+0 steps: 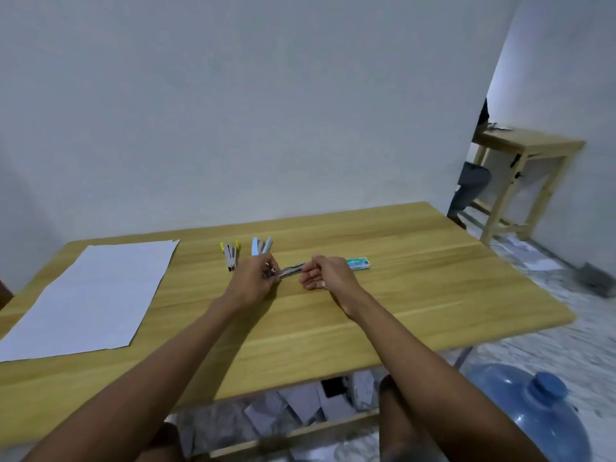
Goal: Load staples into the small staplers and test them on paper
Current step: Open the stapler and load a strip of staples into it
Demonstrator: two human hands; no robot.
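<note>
Left hand (258, 275) and right hand (321, 271) each grasp one end of a metal stapler (292, 270), just left of green staple box (358, 263).

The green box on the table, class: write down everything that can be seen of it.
The green box is a small, flat, oblong carton, green with a pale end face and printing too blurred to read. It looks like card and appears closed. It lies flat on the wooden table, long side running left to right, just beyond and right of the right hand, whose knuckles hide its left end. Whether the hand touches it cannot be told. Only the table is seen touching it.
</note>
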